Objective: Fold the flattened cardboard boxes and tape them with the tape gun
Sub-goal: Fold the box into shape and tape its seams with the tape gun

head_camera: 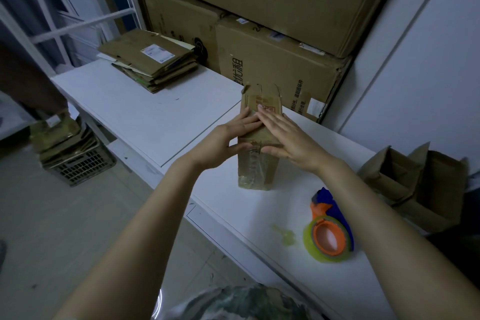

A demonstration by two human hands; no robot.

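Brown cardboard flaps (pixel 262 103) lie under the straight, extended fingers (pixel 272 121) of the left hand (pixel 226 141) and right hand (pixel 288 138), pressed flat on a small upright brown cardboard box (pixel 255 171), thumbs against its near face. The box stands on the white worktop (pixel 145 112); a blue-and-orange tape gun (pixel 331 228) lies near its right, a stack of flattened brown cardboard boxes (pixel 153 62) well apart, far left.
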